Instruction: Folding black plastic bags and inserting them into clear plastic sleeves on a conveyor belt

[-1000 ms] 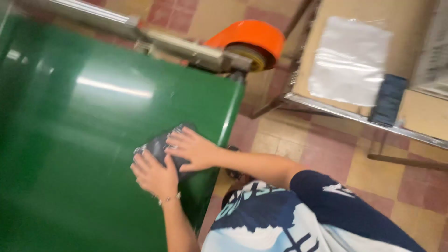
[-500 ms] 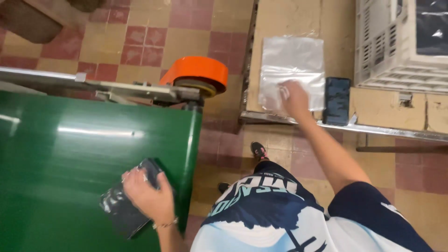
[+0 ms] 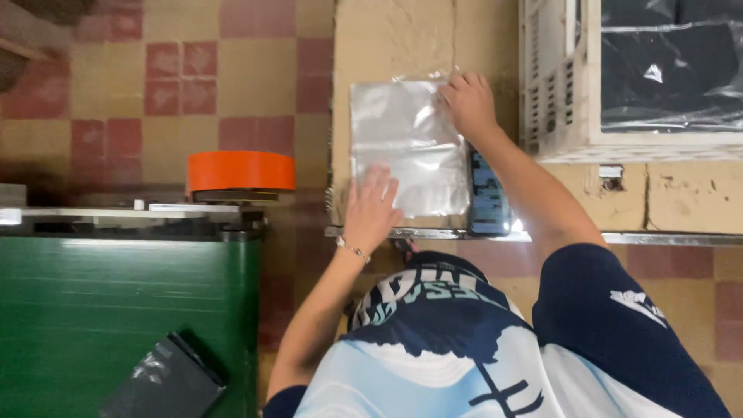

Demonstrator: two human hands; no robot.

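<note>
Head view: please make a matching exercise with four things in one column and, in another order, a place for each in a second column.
Things:
1. Clear plastic bag
2. Orange round tape roll
3. Dark packed pouch
4. Dark flat phone

Places:
A. lying on the green conveyor belt
B. beside the bag, at the shelf edge
C. under both hands, left hand and right hand
D. above the belt's end

Pairs: 1-C, 2-D, 3-A, 4-B

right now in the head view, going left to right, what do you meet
green surface → dark packet → orange roll → left hand → clear plastic bag → right hand → dark phone → white slatted crate
</note>
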